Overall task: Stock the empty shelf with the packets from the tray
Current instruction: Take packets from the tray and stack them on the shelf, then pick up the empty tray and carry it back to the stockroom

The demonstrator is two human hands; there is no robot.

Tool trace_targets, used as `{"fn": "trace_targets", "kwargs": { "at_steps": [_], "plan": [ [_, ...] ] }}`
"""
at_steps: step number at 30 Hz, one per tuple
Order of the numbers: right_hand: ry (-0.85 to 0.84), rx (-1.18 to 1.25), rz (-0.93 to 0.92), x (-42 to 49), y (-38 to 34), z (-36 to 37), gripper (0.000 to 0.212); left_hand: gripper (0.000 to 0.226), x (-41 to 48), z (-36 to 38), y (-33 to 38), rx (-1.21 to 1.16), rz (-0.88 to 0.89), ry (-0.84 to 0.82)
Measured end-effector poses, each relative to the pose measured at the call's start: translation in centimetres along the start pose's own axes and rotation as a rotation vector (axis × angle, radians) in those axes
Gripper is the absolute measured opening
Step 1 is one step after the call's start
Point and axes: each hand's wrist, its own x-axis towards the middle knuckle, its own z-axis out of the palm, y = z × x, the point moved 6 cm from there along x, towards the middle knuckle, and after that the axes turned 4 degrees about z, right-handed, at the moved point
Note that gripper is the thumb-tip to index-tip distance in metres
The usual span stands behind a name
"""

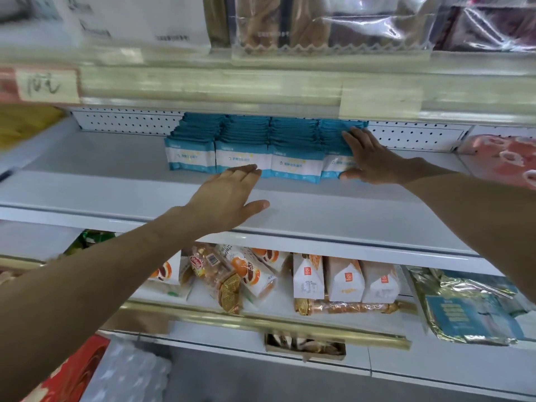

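1. Right hand (369, 158) flat and spread against the rightmost row of packets (336, 146), fingers laid over the teal tops, thumb under the front packet's lower edge; pressing rather than clenched, nothing lifted.
2. Left hand (229, 195) loose and flat, palm down over the bare front of the shelf (116, 187), fingertips just reaching the lower edge of the second row's front packet; grasping nothing.
3. Four rows of white-and-teal packets standing side by side on that shelf, between and beyond the two hands, running back to the perforated back panel (127, 121).
4. Left of the left hand: bare white shelf surface, with a yellow item (26, 123) at the far edge.
5. Right of the right hand: pink packaging (504, 158) on the same level.
6. Above both hands: blurred price strip (261, 85) with a handwritten label (43, 85), clear-wrapped goods (333, 24) on the shelf over it.
7. Below the forearms: lower shelf with orange-printed bread packets (249, 271), three white paper bags (345, 280) and foil packs (470, 309).
8. Tray not in view.
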Motion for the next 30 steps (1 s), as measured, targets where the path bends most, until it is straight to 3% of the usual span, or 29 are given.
{"fn": "trace_targets", "kwargs": {
  "at_steps": [11,20,24,30],
  "plan": [
    [0.057,-0.013,0.050,-1.0,-0.5,-1.3,0.110,0.080,0.1,2.0,0.4,0.015,-0.008,-0.199],
    [0.185,-0.051,-0.024,-1.9,-1.6,-2.2,0.104,0.075,-0.7,2.3,1.7,-0.025,0.007,-0.172],
    [0.278,-0.097,-0.121,-2.2,-5.7,-2.7,0.093,0.072,-2.3,2.5,-0.3,-0.040,-0.043,-0.159],
    [0.278,-0.095,-0.304,-1.4,-16.3,-2.5,0.073,0.068,-8.1,1.7,-6.5,-0.032,-0.202,-0.101]
  ]
}}
